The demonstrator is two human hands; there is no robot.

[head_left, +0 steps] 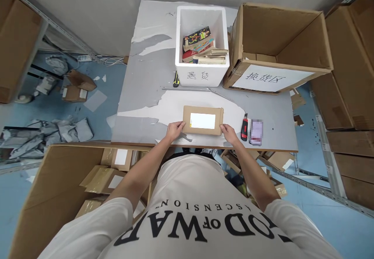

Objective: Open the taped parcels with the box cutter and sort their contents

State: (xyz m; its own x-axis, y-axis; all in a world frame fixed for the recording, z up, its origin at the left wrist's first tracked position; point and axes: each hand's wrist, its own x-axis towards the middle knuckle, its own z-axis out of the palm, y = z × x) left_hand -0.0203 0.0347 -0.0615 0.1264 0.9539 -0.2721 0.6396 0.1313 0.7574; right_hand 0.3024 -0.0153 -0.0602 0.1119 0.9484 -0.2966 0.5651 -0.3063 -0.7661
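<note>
A flat brown cardboard box with a white label on its upper face is at the front middle of the table. My left hand grips its left end, with the fingers closed around the lower left corner. At the opposite end my right hand pinches the lower right corner. Right of that hand lies a red and black utility knife, and beside it a purple item that is blurred out. Whether the box rests on the table or is slightly raised, I cannot tell.
Behind the box stand a white foam bin holding several books and a large open carton. A yellow and black cutter lies by the bin. Below the table's left front, a big carton holds several parcels.
</note>
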